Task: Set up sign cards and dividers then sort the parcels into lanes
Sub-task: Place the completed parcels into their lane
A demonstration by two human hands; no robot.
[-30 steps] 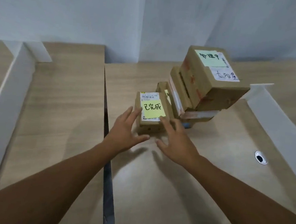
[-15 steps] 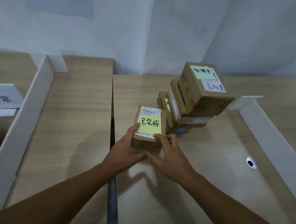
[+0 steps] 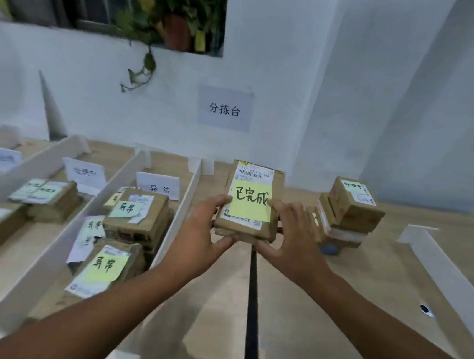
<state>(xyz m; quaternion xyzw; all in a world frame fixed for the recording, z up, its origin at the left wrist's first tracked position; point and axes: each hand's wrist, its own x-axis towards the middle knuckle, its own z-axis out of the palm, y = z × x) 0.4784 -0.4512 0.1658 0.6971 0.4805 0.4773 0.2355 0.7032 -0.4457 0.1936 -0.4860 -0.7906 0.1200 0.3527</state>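
I have the small parcel (image 3: 255,176) up off the desk (image 3: 349,291) between both hands. The left hand (image 3: 201,233) takes its left long side and the right hand (image 3: 294,237) its right long side, with the fingers (image 3: 220,203) curled onto the top face and the thumbs tucked under the near end, so both hands are closed around it. Its long axis runs straight away from me with the far end tipped up, and the yellow note (image 3: 249,200) reading 已完成 faces me. All the set-up lanes lie to the left of the fingers, so I judge the left hand leads the carry. Just left of the left fingers stands the nearest divider (image 3: 186,200), and the parcel has to pass over it, not through it. Beyond it is the lane with the 异常 card (image 3: 158,186) and its stacked parcels (image 3: 136,216), which does not match this note. Further left come a second divider (image 3: 79,226), a card that seems to read 处理中 (image 3: 85,175), and a far-left card (image 3: 0,158) too blurred to read, which I take as the likely target. Just right of the right fingers sits the unsorted stack (image 3: 348,213), with another divider (image 3: 446,274) well beyond it.
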